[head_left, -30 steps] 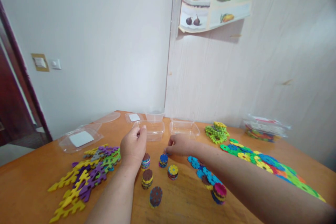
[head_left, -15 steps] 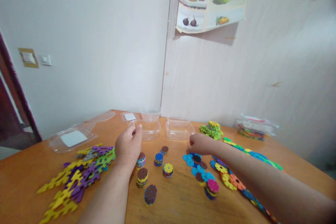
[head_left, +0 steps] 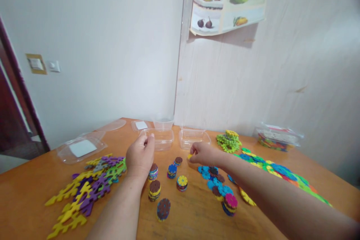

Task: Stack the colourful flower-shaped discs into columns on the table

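My right hand (head_left: 203,153) pinches a small yellow notched disc (head_left: 189,156) between thumb and fingertips, over the table to the right of a short brown-topped stack (head_left: 178,161). My left hand (head_left: 140,153) is closed in front of a clear plastic box (head_left: 161,139). What it holds, if anything, is hidden. Near it stand stacks of notched discs, one with a blue top (head_left: 171,171), one with a yellow top (head_left: 182,183) and one with a brown top (head_left: 154,189). Below my right forearm lie loose blue discs (head_left: 212,184) beside a pink-topped stack (head_left: 230,203).
Yellow, purple and green toothed pieces (head_left: 92,185) spread at the left, near a clear lid (head_left: 81,147). Another clear box (head_left: 194,138) stands at the back. Farther right are a green pile (head_left: 228,142), rows of coloured discs (head_left: 277,168) and a filled bag (head_left: 278,137).
My right hand has moved left from beside the loose discs, and a yellow disc now shows in its fingers. My left hand keeps its closed pose. The view has shifted slightly.
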`<state>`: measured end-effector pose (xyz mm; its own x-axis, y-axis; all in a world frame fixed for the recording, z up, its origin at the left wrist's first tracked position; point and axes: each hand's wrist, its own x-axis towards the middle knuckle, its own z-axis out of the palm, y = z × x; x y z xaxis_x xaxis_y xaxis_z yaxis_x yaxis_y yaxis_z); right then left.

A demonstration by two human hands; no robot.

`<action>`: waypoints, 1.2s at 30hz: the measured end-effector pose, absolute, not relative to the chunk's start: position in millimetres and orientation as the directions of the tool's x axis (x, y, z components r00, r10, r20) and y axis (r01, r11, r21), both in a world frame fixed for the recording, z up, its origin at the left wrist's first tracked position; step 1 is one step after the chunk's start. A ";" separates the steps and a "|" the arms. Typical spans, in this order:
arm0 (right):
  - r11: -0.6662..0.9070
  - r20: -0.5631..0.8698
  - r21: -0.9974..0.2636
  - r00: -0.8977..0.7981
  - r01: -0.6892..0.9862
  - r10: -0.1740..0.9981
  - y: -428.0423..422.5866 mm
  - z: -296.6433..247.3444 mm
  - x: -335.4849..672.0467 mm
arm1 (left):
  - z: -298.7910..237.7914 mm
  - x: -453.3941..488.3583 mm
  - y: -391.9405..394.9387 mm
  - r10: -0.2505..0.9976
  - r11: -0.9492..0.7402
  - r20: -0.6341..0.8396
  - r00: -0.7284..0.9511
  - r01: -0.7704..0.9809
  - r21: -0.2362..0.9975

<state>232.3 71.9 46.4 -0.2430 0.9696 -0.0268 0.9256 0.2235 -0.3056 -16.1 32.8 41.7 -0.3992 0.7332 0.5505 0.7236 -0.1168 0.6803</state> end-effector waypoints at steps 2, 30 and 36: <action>0.261 0.000 -0.317 -0.276 0.912 0.961 70.4 47.6 218.0 | 40.9 -16.5 32.8 0.729 -0.126 0.558 -0.397 0.724 0.679; 0.201 -0.281 -0.302 -0.288 0.932 0.915 33.1 60.2 298.6 | 42.5 -15.3 31.7 0.735 -0.116 0.546 -0.401 0.720 0.684; 0.208 -0.295 -0.360 -0.323 0.909 0.899 32.1 60.7 291.1 | 42.4 -15.8 32.3 0.734 -0.114 0.546 -0.404 0.719 0.686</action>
